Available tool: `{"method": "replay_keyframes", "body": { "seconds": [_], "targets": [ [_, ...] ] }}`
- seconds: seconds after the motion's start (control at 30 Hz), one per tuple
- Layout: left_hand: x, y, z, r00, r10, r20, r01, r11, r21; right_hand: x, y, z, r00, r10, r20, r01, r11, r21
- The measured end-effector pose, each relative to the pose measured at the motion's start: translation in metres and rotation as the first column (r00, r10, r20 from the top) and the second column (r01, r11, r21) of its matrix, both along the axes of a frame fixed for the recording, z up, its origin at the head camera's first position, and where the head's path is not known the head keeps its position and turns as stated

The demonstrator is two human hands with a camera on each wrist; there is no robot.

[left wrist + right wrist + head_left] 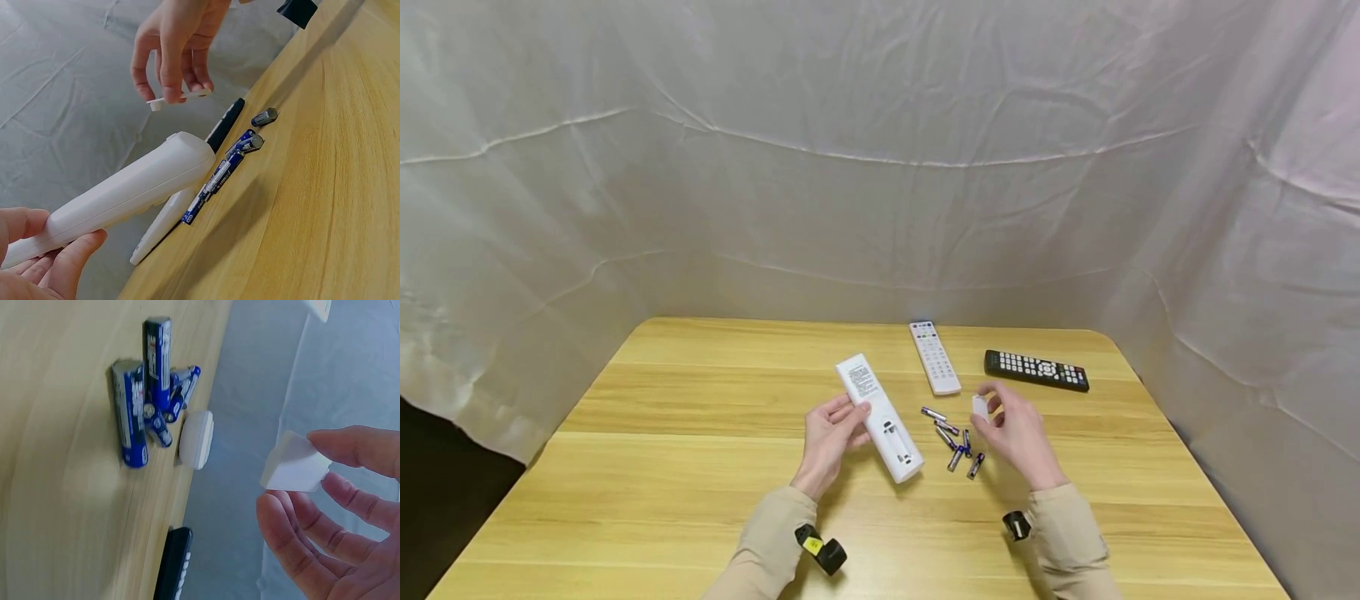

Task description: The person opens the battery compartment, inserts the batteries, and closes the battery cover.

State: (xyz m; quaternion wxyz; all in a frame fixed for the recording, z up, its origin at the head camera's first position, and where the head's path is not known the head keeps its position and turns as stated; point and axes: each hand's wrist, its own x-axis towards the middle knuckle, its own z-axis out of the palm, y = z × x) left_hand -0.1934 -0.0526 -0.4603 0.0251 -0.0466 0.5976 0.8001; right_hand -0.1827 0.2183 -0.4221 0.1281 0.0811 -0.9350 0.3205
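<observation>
My left hand (829, 439) grips a white remote control (867, 392) by its side, back face up and raised off the table. Its battery compartment (897, 443) lies uncovered at the near end, with no batteries visible in it. In the left wrist view the remote (125, 181) appears from its edge. To the right, my right hand (1017, 429) pinches a small white battery cover (297, 464) between thumb and fingers, above the table. Several blue-and-silver batteries (957, 457) lie loosely grouped between the two hands; the right wrist view shows these batteries (130, 415) close up.
A second white remote (936, 358) lies buttons up behind the batteries. Right of it, a black remote (1036, 370) rests near the back right of the wooden table (685, 400). Grey sheeting (880, 208) surrounds the table at the back and sides.
</observation>
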Motion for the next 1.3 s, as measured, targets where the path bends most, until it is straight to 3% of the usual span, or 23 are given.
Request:
{"method": "replay_keyframes", "body": {
  "seconds": [0.83,1.07,1.3],
  "targets": [
    [0.000,0.000,0.000,1.000,0.009,-0.001,-0.009,1.000,0.024,0.000,0.036,-0.001,0.991,-0.102,0.081,0.096,0.992,0.080],
    [0.001,-0.001,0.000,1.000,0.002,-0.002,-0.001,1.000,0.029,-0.001,0.044,-0.006,0.979,-0.145,0.144,0.131,0.986,0.105],
    [0.001,0.000,0.000,1.000,0.001,0.006,-0.001,1.000,0.026,-0.001,0.051,-0.010,0.969,-0.128,0.210,0.110,0.989,0.094]
  ]
}}
